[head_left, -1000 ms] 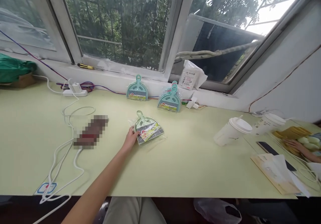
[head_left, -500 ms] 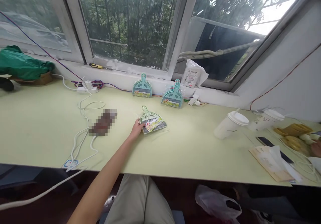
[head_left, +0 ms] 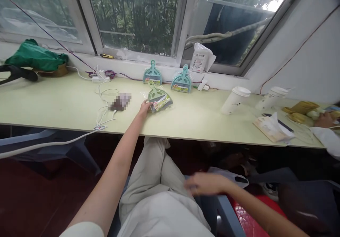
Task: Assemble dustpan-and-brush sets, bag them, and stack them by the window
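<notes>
My left hand (head_left: pixel 145 108) grips the left edge of a pale green dustpan set (head_left: pixel 156 94) on the table, thumb on top. A grey brush and a printed card lie across the pan, inside clear wrapping. Over my right thigh, well below the table edge, my right hand (head_left: pixel 203 184) is smeared by motion; I see nothing held in it. Behind the green set, a teal dustpan set (head_left: pixel 152 77) leans at the wall. To its right stands a stack of several teal dustpan sets (head_left: pixel 181 83).
White cables and a power strip (head_left: pixel 101 79) lie left, near a pixelated object (head_left: pixel 120 102). Lidded cups (head_left: pixel 236 100) and a tissue pack (head_left: pixel 273 128) stand right. Another person's hand (head_left: pixel 327 119) shows at the far right. A wrapped white package (head_left: pixel 200 58) sits on the sill.
My view has tilted down, showing my lap and chair. My right hand has come into view at lower right. The green dustpan set now lies flatter in view, still in my left hand.
</notes>
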Available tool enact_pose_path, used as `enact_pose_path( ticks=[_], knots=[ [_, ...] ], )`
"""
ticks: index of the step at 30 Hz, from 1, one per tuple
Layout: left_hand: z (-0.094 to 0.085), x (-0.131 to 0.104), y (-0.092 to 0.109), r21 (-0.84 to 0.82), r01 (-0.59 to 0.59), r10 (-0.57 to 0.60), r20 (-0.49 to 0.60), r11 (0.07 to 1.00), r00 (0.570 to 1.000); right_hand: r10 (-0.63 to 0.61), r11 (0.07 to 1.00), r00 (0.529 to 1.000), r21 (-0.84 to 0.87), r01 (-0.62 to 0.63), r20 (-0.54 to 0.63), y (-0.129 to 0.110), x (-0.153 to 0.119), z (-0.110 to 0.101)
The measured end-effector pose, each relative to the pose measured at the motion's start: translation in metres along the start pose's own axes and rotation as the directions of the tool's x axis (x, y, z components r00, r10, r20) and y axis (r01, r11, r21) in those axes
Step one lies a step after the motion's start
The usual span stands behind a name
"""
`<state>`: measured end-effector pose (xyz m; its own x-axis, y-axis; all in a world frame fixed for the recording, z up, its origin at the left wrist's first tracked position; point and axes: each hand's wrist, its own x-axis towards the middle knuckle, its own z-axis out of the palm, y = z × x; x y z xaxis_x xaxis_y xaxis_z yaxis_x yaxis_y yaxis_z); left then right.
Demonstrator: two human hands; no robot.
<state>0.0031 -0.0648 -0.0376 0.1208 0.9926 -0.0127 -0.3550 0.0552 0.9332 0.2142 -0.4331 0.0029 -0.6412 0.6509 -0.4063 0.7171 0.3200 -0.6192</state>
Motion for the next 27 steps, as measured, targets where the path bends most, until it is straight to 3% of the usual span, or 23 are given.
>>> enact_pose_path(
  ticks=[2,3,5,7,9,12,16,20,21,25,26,27],
  knots=[
    [-0.003,0.003,0.0,-0.001,0.012,-0.012,0.035,1.0,0.999,-0.129,0.982,0.967,0.105,0.155,-0.222,-0.001,0.018,-0.044],
    [-0.003,0.005,0.001,0.001,0.023,-0.023,0.052,1.0,0.998,-0.184,0.956,0.906,0.146,0.256,-0.382,0.001,0.034,-0.071],
    [-0.001,0.009,0.002,-0.007,0.043,-0.043,0.057,0.999,0.997,-0.23,0.925,0.78,0.119,0.362,-0.582,0.01,0.076,-0.125],
    [0.005,0.014,0.003,-0.056,0.083,-0.08,0.04,0.995,0.996,-0.161,0.933,0.624,0.088,0.348,-0.765,0.028,0.126,-0.17],
    [0.013,0.017,0.004,-0.123,0.117,-0.114,0.031,0.986,0.993,-0.058,0.963,0.471,0.075,0.258,-0.88,0.05,0.173,-0.197],
    [0.022,0.024,0.003,-0.183,0.104,-0.101,0.026,0.978,0.995,0.039,0.985,0.354,0.095,0.141,-0.934,0.082,0.224,-0.208],
    [0.02,0.037,0.002,-0.25,0.033,-0.046,-0.045,0.968,0.998,0.063,0.977,0.295,0.119,0.176,-0.953,0.113,0.252,-0.203],
    [0.011,0.045,0.002,-0.313,-0.014,-0.033,-0.143,0.95,0.989,0.189,0.908,0.328,0.292,0.301,-0.926,0.124,0.257,-0.205],
    [0.009,0.044,0.002,-0.313,-0.01,-0.04,-0.151,0.95,0.988,0.221,0.89,0.315,0.323,0.323,-0.923,0.125,0.257,-0.206],
    [0.009,0.032,-0.001,-0.298,-0.001,-0.043,-0.141,0.955,0.989,0.247,0.896,0.187,0.298,0.33,-0.951,0.124,0.248,-0.206],
    [0.01,0.026,-0.001,-0.284,-0.021,-0.013,-0.118,0.959,0.993,0.246,0.892,0.198,0.302,0.336,-0.949,0.124,0.245,-0.204],
    [0.011,0.02,-0.002,-0.27,-0.045,0.023,-0.087,0.962,0.996,0.245,0.881,0.237,0.318,0.351,-0.94,0.124,0.243,-0.201]
  ],
)
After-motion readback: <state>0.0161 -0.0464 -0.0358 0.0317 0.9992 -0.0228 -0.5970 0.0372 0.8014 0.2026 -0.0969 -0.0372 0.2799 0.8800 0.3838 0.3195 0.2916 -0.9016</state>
